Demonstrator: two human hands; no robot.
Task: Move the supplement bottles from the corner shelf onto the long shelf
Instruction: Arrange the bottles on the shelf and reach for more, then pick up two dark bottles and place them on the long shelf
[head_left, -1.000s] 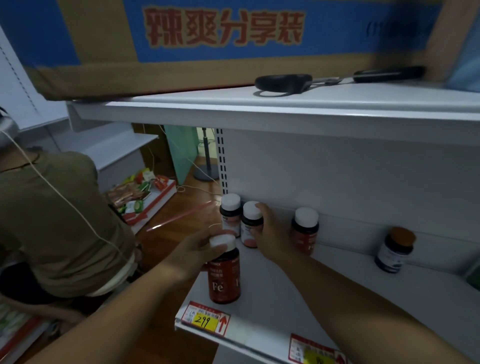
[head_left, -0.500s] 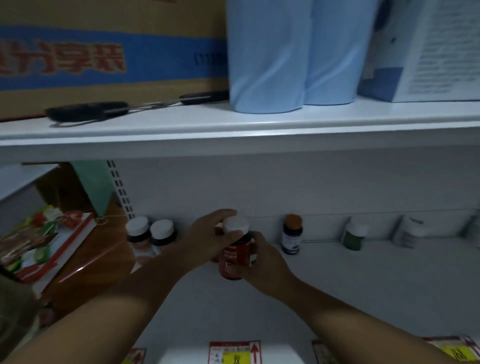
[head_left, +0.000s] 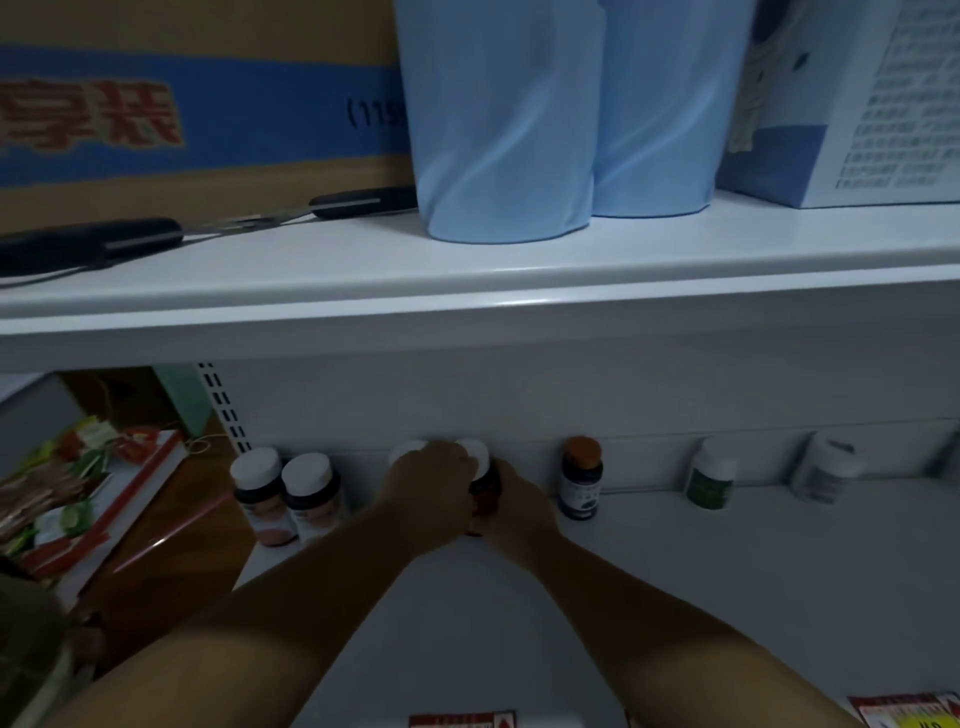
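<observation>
At the back of the white long shelf (head_left: 701, 597), my two hands meet around a red supplement bottle (head_left: 485, 496) with a white cap. My left hand (head_left: 431, 491) covers its top and left side. My right hand (head_left: 519, 512) cups its right side. A second white cap (head_left: 408, 453) peeks above my left knuckles; its bottle is hidden. Two white-capped bottles (head_left: 285, 496) stand side by side to the left. To the right stand an orange-capped dark bottle (head_left: 582, 483), a green bottle (head_left: 710, 480) and a white bottle (head_left: 826, 473).
The upper shelf (head_left: 467, 291) overhangs close above, carrying two blue rolls (head_left: 550, 114), a cardboard box (head_left: 182, 114), black-handled scissors (head_left: 208, 223) and a white box (head_left: 857, 104). Price tags (head_left: 462, 719) line the front edge. Snack packets (head_left: 78, 483) lie low on the left.
The red bottle has moved from the shelf's front to the back wall, beside another white-capped one. Both hands went back with it. My view has shifted right along the shelf.
</observation>
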